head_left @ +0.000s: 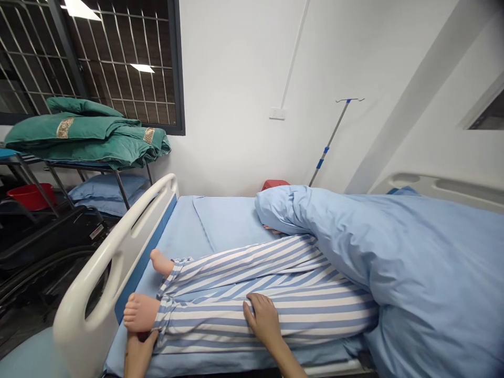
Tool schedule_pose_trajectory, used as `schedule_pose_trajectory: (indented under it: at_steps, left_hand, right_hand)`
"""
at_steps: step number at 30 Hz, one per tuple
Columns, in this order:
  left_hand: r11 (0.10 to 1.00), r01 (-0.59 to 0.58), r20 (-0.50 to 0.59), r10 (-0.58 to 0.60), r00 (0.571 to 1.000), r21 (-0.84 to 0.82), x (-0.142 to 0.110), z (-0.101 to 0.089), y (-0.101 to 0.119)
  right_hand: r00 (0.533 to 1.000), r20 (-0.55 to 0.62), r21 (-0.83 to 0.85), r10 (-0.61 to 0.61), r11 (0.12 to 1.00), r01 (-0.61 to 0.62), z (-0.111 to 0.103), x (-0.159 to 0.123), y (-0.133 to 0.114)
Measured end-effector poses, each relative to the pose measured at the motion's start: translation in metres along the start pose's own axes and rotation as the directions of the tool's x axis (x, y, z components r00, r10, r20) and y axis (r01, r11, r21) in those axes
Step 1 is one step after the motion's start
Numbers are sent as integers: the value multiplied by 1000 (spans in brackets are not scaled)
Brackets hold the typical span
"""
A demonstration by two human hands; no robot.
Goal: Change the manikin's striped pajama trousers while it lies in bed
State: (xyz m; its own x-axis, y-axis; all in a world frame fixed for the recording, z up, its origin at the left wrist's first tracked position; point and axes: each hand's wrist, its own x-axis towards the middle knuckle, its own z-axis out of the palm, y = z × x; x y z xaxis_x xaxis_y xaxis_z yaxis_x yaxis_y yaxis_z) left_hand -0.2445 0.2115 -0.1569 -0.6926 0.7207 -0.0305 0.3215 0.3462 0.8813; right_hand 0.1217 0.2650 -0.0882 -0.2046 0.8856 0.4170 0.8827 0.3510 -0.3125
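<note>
A manikin in blue-and-white striped trousers [236,312] lies on a bed with light blue sheets [224,215]. Its near foot [142,313] points toward the footboard; the far foot [161,263] lies beyond it. My left hand [139,349] cups the near ankle from below, thumb at the trouser cuff and fingers hidden beneath the heel. Around the near knee, my right hand [263,319] lies on top of the striped leg, fingers over the cloth and thumb apart. A light blue quilt [425,257], folded back to the right, covers the upper body.
A white footboard [114,273] edges the bed on the left. Beyond it are a wheelchair [51,252], green folded bedding [90,136] on a stand, and a red basin [33,196]. A drip pole [333,136] stands by the wall.
</note>
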Motion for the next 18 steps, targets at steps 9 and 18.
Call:
schedule_pose_trajectory:
  at_steps: [9,18]
  left_hand:
    - [992,119,143,-111,983,-44,18,5,-21]
    - [995,40,194,-56,979,88,7,17,-25]
  right_hand:
    - [963,256,90,87,989,-114,-15,8,1]
    - [945,304,225,-119,973,50,8,89,-95]
